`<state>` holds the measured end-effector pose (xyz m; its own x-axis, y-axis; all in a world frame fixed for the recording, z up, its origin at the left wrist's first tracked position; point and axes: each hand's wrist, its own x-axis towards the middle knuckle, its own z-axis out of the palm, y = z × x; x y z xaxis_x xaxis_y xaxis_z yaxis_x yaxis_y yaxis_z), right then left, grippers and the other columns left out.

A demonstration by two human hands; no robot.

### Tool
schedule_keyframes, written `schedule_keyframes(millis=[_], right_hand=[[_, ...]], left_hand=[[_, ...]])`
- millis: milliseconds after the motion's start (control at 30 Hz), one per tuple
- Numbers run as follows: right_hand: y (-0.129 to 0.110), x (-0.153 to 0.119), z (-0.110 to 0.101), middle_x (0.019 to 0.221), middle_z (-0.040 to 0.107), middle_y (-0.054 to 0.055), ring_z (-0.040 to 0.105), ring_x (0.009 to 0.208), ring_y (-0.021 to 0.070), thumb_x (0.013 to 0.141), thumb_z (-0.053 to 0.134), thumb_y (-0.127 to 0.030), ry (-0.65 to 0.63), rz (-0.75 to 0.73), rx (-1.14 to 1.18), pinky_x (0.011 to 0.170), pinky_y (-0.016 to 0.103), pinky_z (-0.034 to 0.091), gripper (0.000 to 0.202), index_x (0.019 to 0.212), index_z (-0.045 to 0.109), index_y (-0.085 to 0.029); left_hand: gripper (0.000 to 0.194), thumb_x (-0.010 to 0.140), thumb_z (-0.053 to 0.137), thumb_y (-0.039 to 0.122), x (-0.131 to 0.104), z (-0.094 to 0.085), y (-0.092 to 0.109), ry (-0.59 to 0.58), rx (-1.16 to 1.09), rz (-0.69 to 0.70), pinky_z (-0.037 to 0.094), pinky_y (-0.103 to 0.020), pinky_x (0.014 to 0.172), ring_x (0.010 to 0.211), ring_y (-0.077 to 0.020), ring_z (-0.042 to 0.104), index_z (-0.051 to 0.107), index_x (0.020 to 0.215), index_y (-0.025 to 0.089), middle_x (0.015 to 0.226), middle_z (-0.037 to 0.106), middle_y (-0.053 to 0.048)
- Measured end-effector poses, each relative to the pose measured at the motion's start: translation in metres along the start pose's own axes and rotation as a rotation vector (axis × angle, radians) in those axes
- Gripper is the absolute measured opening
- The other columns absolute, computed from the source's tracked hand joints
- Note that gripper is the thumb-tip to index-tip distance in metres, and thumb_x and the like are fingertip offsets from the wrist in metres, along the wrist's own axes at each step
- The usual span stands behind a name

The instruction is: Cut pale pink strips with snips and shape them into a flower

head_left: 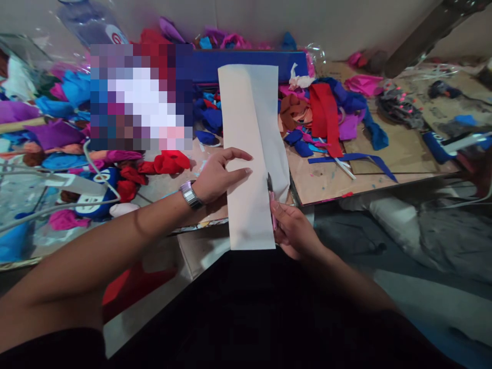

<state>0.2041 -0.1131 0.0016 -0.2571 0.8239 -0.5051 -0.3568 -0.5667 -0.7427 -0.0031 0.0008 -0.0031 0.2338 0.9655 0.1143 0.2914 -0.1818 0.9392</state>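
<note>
A long cream-white sheet (246,133) lies over the table's front edge, its lower end above my lap. Its right part is separated along a lengthwise line and folds away to the right. My right hand (288,225) is closed on the pink handles of a pair of scissors (271,197), whose dark blades meet the sheet at that line. My left hand (232,171), with a metal watch on the wrist, rests at the sheet's left side, thumb and index finger apart over its surface.
Crumpled coloured scraps (65,133) cover the left of the table. More scraps and red strips (325,118) lie at the right, near a blue glue gun (442,146). A blue box (207,66) stands behind the sheet, and a white cable (92,159) runs at the left.
</note>
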Motion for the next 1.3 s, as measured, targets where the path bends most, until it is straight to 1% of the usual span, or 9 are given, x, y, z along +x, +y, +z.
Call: schedule_keyframes(millis=[133,267,467,667,733,833,1033,1200,1300], right_hand=[[-0.001,0.002,-0.001,0.048,0.044,-0.008,0.022,0.035,0.0047,0.090,0.077,-0.055,-0.003,0.011,-0.005,0.039,0.026,0.016,0.045,0.068,0.054,-0.023],[0.000,0.005,-0.003,0.045,0.039,-0.010,0.021,0.035,0.0041,0.089,0.078,-0.059,-0.010,0.023,0.010,0.039,0.024,0.015,0.048,0.069,0.055,-0.022],[-0.002,0.007,-0.002,0.049,0.044,-0.009,0.022,0.036,0.0025,0.085,0.083,-0.058,-0.016,0.011,0.012,0.040,0.023,0.015,0.050,0.067,0.054,-0.020],[-0.002,0.002,0.000,0.047,0.042,-0.009,0.022,0.036,0.0037,0.087,0.081,-0.054,-0.004,0.017,0.012,0.040,0.025,0.014,0.047,0.066,0.055,-0.021],[-0.001,0.000,0.000,0.048,0.046,-0.007,0.022,0.036,0.0037,0.090,0.077,-0.055,-0.022,0.018,-0.009,0.040,0.026,0.015,0.046,0.066,0.058,-0.021],[-0.001,-0.003,0.001,0.051,0.049,-0.006,0.021,0.035,0.0035,0.092,0.073,-0.058,-0.042,0.012,-0.032,0.040,0.027,0.015,0.046,0.068,0.062,-0.020],[-0.005,-0.005,0.003,0.047,0.043,-0.008,0.020,0.036,0.0041,0.092,0.074,-0.058,-0.042,0.003,-0.048,0.040,0.027,0.012,0.046,0.067,0.061,-0.021],[-0.007,-0.002,0.004,0.048,0.043,-0.008,0.022,0.038,0.0038,0.088,0.079,-0.056,-0.045,0.009,-0.002,0.040,0.026,0.012,0.044,0.069,0.062,-0.021],[-0.006,0.001,0.003,0.049,0.044,-0.008,0.023,0.038,0.0035,0.090,0.078,-0.056,-0.050,0.006,-0.002,0.040,0.025,0.013,0.044,0.069,0.060,-0.021]], left_hand=[[0.028,0.082,0.081,0.036,-0.001,0.001,0.000,-0.001,0.008,0.021,0.054,-0.044,0.108,0.109,-0.0246,0.072,0.077,0.107,0.025,0.119,0.079,-0.003],[0.029,0.081,0.081,0.037,-0.002,0.001,0.000,-0.005,-0.002,0.004,0.054,-0.043,0.106,0.107,-0.0243,0.072,0.077,0.108,0.025,0.118,0.079,-0.003],[0.030,0.082,0.081,0.038,-0.002,0.001,-0.002,-0.001,0.025,0.015,0.054,-0.043,0.107,0.108,-0.0242,0.072,0.077,0.108,0.025,0.118,0.079,-0.003],[0.029,0.090,0.075,0.037,0.002,0.000,-0.008,0.024,-0.063,0.070,0.049,-0.044,0.117,0.125,-0.0245,0.068,0.075,0.116,0.025,0.130,0.075,-0.005],[0.032,0.090,0.075,0.039,0.003,-0.001,-0.011,0.041,-0.070,0.072,0.049,-0.044,0.118,0.127,-0.0250,0.067,0.075,0.118,0.025,0.132,0.075,-0.006],[0.034,0.087,0.078,0.039,0.004,-0.001,-0.013,0.041,-0.036,0.064,0.049,-0.044,0.118,0.124,-0.0252,0.069,0.075,0.117,0.024,0.129,0.076,-0.006],[0.029,0.083,0.081,0.035,0.002,-0.001,-0.006,0.028,-0.002,0.023,0.050,-0.044,0.114,0.116,-0.0252,0.070,0.077,0.109,0.024,0.121,0.078,-0.004],[0.029,0.082,0.082,0.036,0.001,-0.001,-0.004,0.004,-0.014,0.014,0.052,-0.046,0.111,0.110,-0.0250,0.072,0.078,0.108,0.025,0.118,0.079,-0.003],[0.028,0.081,0.082,0.038,0.001,-0.001,-0.004,0.005,-0.004,0.018,0.052,-0.046,0.111,0.110,-0.0254,0.071,0.078,0.107,0.026,0.117,0.079,-0.003]])
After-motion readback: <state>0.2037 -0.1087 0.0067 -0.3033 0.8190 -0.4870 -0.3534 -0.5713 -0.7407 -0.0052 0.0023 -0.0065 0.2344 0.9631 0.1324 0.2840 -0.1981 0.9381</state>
